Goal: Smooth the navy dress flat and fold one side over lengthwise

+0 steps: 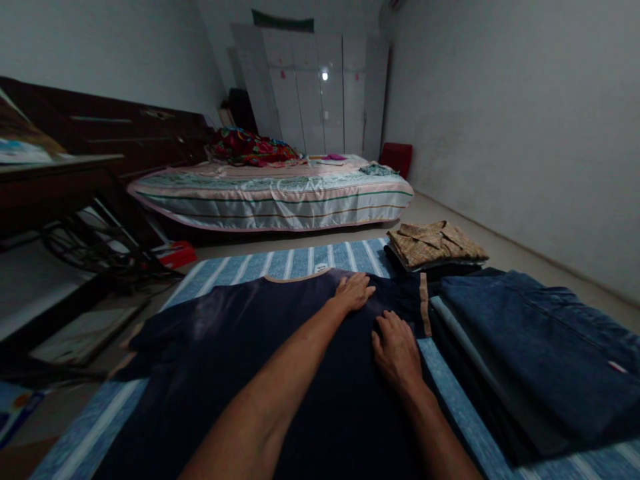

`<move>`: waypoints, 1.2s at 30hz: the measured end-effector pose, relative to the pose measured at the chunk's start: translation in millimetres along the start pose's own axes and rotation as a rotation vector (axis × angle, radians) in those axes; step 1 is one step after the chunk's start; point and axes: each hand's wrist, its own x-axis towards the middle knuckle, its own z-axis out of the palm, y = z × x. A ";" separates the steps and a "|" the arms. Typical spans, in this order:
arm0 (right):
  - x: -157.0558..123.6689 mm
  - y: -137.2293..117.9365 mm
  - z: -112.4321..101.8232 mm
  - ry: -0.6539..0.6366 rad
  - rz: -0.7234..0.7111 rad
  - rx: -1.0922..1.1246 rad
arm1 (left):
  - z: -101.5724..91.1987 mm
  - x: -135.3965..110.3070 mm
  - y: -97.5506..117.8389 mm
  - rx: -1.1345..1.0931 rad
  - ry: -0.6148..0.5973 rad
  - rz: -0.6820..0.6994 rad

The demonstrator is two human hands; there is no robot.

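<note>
One view from the head, forward and down, shirt [240, 333] near, wardrobe [309, 100] far.

Is a dark navy shirt [345, 380], tan-trimmed at neck and sleeves; lies spread out on striped cloth [240, 267].

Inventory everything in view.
Shirt: 1, navy, spread on cloth
Striped cloth: 1, blue-white, beneath shirt
Folded denim garment: 1, blue, right
Lower garments: count unclear, mostly dark, under denim
Patterned garment: 1, tan, beyond denim
Bed: 1, pale, beyond cloth
Floral blanket: 1, red, on bed
Headboard: 1, brown, left wall
Wardrobe: 1, pale, far wall
Item: 1, green, atop wardrobe
Table: 1, dark, left
Box: 1, red, left floor
Left hand: 1, bare, on shirt shoulder
Right hand: 1, bare, on shirt
</note>
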 end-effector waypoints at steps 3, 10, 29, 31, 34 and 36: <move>-0.5 0.3 1.5 0.011 -0.005 -0.012 | 2.3 -6.9 6.7 -0.002 0.029 0.010; -0.6 3.6 4.1 0.005 -0.018 -0.024 | 12.3 -4.5 15.1 -0.040 -0.016 0.002; -4.1 3.1 1.0 -0.025 -0.021 -0.034 | 5.1 -23.9 -22.9 0.023 0.001 -0.330; -5.3 4.4 3.2 -0.018 -0.026 -0.034 | 6.1 -25.4 -22.5 0.028 0.022 -0.331; -6.5 6.7 6.9 -0.004 -0.042 -0.038 | 9.1 -28.5 -23.2 0.038 0.102 -0.320; -6.7 8.2 9.0 0.011 -0.049 -0.039 | 10.6 -28.7 -24.3 0.037 0.121 -0.317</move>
